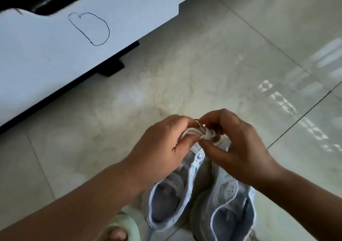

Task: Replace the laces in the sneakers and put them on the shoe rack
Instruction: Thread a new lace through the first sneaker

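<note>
Forearms nearest the lens, both reaching in from the bottom edge. Left hand (166,148) and right hand (235,148) meet fingertip to fingertip, both pinching a bundled white shoelace (201,132) held between them, wraps visible round the bundle. Directly below the hands: 2 light grey-blue sneakers (194,200) side by side on the tiled floor (203,64), openings up, no laces showing. Green slipper (118,226) with toes below the left forearm. White cabinet (55,55) with a pen doodle beyond the left hand.

Left hand (162,146) and right hand (235,148) pinch a bundled white lace (200,133) above two sneakers (187,190).
</note>
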`<state>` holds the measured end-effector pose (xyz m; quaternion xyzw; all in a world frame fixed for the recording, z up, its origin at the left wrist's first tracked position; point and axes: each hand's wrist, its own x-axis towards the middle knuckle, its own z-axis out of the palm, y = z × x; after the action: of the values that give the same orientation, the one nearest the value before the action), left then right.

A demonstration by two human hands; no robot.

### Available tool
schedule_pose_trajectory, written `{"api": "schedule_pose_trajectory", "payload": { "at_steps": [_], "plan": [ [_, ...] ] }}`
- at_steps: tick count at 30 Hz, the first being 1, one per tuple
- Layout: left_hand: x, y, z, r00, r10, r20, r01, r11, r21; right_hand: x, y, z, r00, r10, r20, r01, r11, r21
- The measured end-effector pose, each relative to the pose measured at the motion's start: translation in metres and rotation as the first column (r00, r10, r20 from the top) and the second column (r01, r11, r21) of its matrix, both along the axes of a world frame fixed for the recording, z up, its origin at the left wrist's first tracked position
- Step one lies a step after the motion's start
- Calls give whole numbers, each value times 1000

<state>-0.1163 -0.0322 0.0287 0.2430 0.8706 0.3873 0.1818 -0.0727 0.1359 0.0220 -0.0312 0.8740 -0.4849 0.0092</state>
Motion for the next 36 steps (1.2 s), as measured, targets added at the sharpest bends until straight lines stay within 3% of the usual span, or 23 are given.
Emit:
{"api": "schedule_pose_trajectory", "payload": {
  "at_steps": [5,8,11,14,19,26,30,33,36],
  "plan": [
    [6,5,3,969,196,151,-209,975,78,6,-6,0,930,-227,288,281,946,-163],
    [8,9,4,907,294,303,-345,929,132,3,-6,4,897,-210,390,362,855,-373],
    [13,10,-2,880,334,338,-402,902,154,5,-8,2,885,-172,432,389,783,-485],
    [22,10,-8,902,295,314,-351,926,140,6,-12,-5,879,-156,450,387,784,-484],
    [23,7,-17,826,153,542,-286,943,169,8,-12,-18,899,-158,408,327,863,-386],
    [18,11,-27,941,255,224,-267,963,25,8,-13,-28,934,-172,313,257,932,-256],
    [15,13,-27,941,278,191,-293,955,54,6,-12,-30,949,-166,269,230,946,-227],
    [17,15,-25,958,206,199,-220,974,49,5,-9,-33,938,-181,294,264,925,-273],
    [15,14,-28,974,202,101,-206,978,26,6,-7,-33,939,-225,261,290,925,-246]
  ]
}}
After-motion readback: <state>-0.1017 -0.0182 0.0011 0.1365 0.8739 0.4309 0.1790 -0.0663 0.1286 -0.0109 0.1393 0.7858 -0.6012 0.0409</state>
